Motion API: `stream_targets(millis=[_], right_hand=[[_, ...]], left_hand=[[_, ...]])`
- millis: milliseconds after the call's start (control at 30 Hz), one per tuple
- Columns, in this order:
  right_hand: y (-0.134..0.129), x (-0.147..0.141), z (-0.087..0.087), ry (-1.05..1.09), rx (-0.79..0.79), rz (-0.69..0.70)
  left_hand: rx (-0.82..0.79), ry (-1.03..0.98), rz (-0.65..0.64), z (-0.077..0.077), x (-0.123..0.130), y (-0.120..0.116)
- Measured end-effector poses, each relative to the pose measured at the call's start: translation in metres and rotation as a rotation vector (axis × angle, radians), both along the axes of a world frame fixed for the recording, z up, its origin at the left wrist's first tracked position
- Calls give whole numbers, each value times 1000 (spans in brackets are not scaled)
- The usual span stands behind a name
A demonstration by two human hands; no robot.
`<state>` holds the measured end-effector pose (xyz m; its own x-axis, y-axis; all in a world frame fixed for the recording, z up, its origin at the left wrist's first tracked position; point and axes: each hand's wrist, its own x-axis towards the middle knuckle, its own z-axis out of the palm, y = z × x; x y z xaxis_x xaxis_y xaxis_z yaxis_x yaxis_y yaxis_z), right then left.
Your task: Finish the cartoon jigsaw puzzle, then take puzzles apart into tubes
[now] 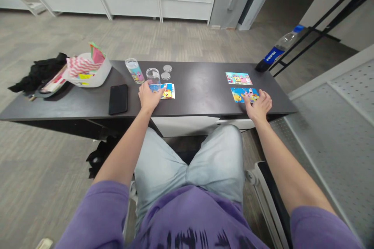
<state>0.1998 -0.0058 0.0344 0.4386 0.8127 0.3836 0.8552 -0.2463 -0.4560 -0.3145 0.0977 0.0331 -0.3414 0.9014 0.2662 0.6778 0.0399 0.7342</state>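
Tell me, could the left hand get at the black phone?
Probably yes: the black phone lies near the left hand, uncovered, with only bare tabletop between them, though that hand is at the clear jar.

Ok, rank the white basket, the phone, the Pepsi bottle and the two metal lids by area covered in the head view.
1. White basket
2. Pepsi bottle
3. Phone
4. Far metal lid and near metal lid: too alike to rank.
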Motion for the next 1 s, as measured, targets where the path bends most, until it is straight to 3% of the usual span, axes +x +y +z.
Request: stream_targets(millis=[133, 300, 433, 533, 800, 900, 1000], right_hand=[[10, -42, 13, -2, -32, 212], [68, -153, 18, 10, -214, 641], [126, -238, 23, 60, -328, 741], [157, -275, 29, 85, -427, 746], [184, -312, 48, 190, -721, 739], [186, -307, 58, 247, -756, 735], [183, -285, 70, 299, -672, 717]], left_hand=[[-44, -25, -44, 1, -2, -3], [-27, -67, -152, -1, -2, -7], [0, -123, -256, -8, -2, -6], [33, -174, -306, -13, -3, -2], [119, -236, -329, -23, -3, 5], [134, -192, -277, -23, -5, 5], [132, -141, -217, -22, -7, 4]])
